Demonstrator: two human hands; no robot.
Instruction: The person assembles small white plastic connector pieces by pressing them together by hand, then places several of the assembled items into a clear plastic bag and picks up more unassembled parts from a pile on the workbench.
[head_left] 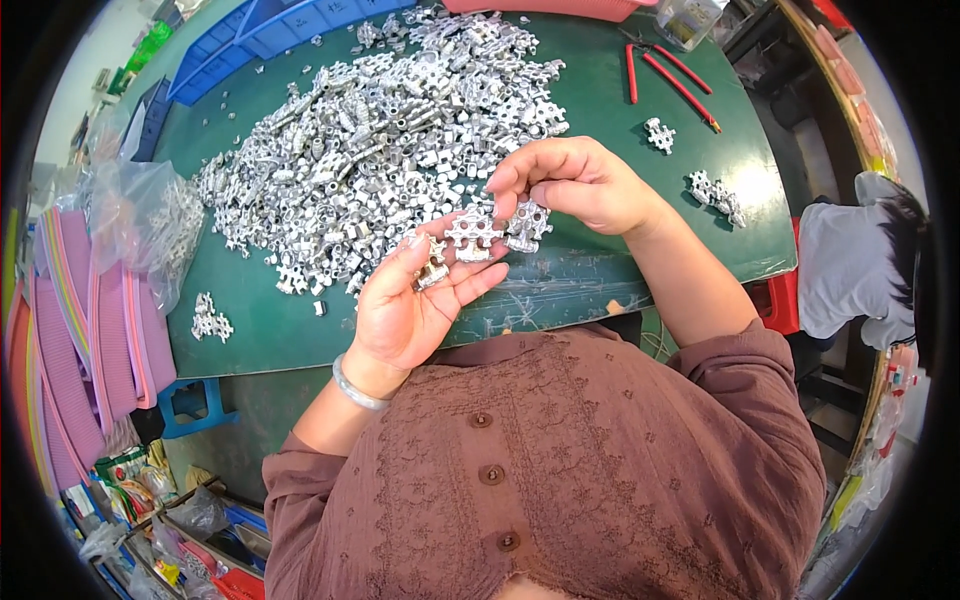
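Note:
My left hand (402, 318), palm up with a pale bangle (358, 385) at the wrist, holds silver cast-metal pieces in its fingers. A notched metal piece (473, 236) with small prongs and holes lies across the fingertips, and a smaller metal piece (431, 268) is under the thumb. From the right, my right hand (582, 186) pinches the top of another notched metal piece (526, 228), close beside the middle one. Whether these pieces are joined cannot be made out. Just beyond both hands spreads a large pile of small silver metal parts (370, 140).
Red-handled pliers (672, 85) lie on the green table (620, 270) at the far right, with loose metal clusters (716, 198) nearer. Blue bins (290, 30) and a pink tray (550, 8) stand along the back. A plastic bag (150, 210) of parts hangs at the left edge.

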